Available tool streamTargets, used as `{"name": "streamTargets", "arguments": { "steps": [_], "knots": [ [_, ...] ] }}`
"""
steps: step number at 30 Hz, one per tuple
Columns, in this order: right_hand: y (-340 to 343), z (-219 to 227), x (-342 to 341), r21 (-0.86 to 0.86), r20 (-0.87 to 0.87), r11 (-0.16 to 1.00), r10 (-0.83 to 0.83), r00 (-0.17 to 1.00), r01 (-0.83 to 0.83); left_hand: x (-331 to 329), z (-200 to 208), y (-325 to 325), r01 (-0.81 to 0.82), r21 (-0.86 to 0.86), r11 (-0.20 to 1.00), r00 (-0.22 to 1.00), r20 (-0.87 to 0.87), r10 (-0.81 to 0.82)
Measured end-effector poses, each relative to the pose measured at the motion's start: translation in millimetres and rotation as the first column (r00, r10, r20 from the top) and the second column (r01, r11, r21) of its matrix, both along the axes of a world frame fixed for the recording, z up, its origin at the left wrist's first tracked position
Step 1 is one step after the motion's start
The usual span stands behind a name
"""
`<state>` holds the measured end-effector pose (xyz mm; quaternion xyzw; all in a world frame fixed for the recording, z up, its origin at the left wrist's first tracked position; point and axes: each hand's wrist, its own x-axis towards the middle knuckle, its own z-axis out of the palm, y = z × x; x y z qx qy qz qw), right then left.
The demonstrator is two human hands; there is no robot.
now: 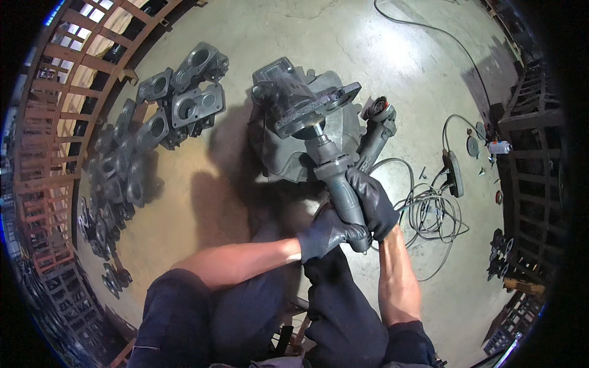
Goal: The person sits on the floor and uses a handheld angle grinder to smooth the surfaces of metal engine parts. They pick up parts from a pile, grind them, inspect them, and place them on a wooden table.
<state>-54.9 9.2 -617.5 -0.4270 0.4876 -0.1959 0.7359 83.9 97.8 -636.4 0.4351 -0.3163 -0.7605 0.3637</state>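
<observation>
Both my hands wear dark gloves and grip a grey straight die grinder (345,199). My left hand (326,233) is closed around its rear end, and my right hand (373,202) wraps the body further forward. The grinder's shiny spindle reaches into the opening of a dark metal casting (285,92) with a flat flange; its tip is hidden there. That casting lies tilted on top of a large dark rounded block (276,153). Just right of the block, a second power tool, which looks like an angle grinder (375,134), leans with its head up.
Several similar castings (197,105) are piled on the floor at left, before a brown slatted metal crate (55,135). To my right lie tangled cables (432,214), a power strip (454,173), a can (500,147) and loose discs (472,146). Dark crates (537,165) line the right edge.
</observation>
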Motion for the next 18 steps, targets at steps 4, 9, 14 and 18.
{"name": "streamTargets", "arguments": {
  "steps": [4,9,14,18],
  "knots": [
    [24,-20,-30,0.036,0.122,0.995,-0.092,0.988,0.089,-8,1,5,0.138,-0.046,0.989,0.988,0.077,-0.134],
    [35,2,-29,0.016,0.026,0.988,-0.152,0.988,0.152,-18,-25,9,0.441,0.05,0.896,0.863,0.252,-0.438],
    [25,9,-61,-0.168,-0.208,0.935,-0.344,0.916,0.313,-6,15,-17,0.417,-0.244,0.876,0.832,0.489,-0.26],
    [0,-54,-119,-0.207,-0.35,0.865,-0.501,0.792,0.456,58,71,-67,0.193,-0.691,0.696,0.582,0.652,0.486]
  ]
}}
